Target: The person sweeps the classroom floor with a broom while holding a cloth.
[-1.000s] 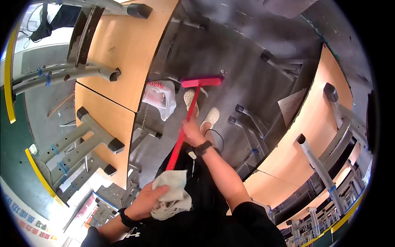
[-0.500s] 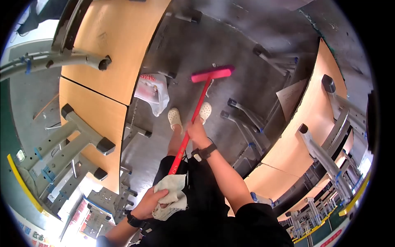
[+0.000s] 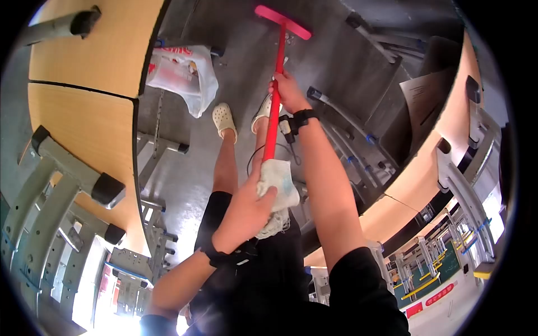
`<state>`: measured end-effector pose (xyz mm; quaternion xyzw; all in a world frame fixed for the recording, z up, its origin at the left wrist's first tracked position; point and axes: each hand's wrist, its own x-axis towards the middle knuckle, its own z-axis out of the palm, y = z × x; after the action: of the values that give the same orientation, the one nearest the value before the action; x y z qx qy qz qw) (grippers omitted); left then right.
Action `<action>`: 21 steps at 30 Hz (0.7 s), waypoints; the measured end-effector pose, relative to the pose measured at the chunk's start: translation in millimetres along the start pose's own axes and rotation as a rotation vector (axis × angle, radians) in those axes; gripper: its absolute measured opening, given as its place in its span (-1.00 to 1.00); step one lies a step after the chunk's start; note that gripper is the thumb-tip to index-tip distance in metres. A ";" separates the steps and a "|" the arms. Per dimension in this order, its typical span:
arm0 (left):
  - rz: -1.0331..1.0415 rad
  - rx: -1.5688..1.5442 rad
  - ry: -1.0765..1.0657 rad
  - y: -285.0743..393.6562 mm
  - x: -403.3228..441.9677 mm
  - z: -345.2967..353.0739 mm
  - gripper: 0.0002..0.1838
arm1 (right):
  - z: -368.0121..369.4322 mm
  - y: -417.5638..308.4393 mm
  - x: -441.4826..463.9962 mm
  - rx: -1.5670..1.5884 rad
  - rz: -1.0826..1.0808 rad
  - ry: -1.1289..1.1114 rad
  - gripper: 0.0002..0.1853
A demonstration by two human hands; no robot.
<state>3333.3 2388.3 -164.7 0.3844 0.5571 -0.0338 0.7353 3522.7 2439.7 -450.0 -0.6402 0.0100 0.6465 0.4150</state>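
Observation:
A red-handled broom (image 3: 273, 123) reaches forward from my body, its pink head (image 3: 283, 21) on the grey floor at the top of the view. My right hand (image 3: 288, 92) is wrapped round the middle of the handle. My left hand (image 3: 246, 213) is closed round the near end, with a whitish cloth (image 3: 280, 185) between it and the handle. The cloth hides the handle's tip. Small bits of litter (image 3: 288, 39) lie on the floor just on the near side of the head.
Desks with light wood tops (image 3: 84, 123) stand on the left, with upturned stools (image 3: 73, 185) on them. Another desk row (image 3: 386, 215) runs along the right, a paper sheet (image 3: 426, 101) under it. A white plastic bag (image 3: 188, 78) hangs by the left desk. Metal legs (image 3: 342, 112) reach into the aisle.
The broom has moved forward, and its head has turned to slant the other way. Both my hands have gone forward with it, still gripping. My view has shifted too.

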 end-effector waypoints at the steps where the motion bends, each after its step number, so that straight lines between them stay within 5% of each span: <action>1: 0.059 0.055 -0.001 -15.8 3.1 0.5 -0.32 | -2.5 6.3 -3.5 -0.004 0.003 -0.012 -0.76; 8: -0.265 0.018 -0.034 -42.6 -68.5 -6.7 -0.21 | 19.5 63.9 -85.5 0.077 0.112 -0.011 -0.83; 13: -0.139 0.043 -0.083 -61.9 -104.6 -15.1 -0.16 | 33.3 46.1 -131.1 0.240 0.168 -0.021 -0.87; 18: 0.071 -0.163 -0.045 -74.0 -33.9 -9.6 -0.22 | 13.2 22.5 -84.0 0.161 0.082 0.034 -0.81; 21: -0.105 -0.555 -0.076 -75.0 27.4 -15.4 -0.30 | 17.4 21.1 -75.7 -0.139 0.174 0.003 -0.74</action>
<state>3295.6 2355.3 -228.8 0.1373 0.5361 0.0675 0.8302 3484.5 2395.6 -394.5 -0.6652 0.0213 0.6781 0.3119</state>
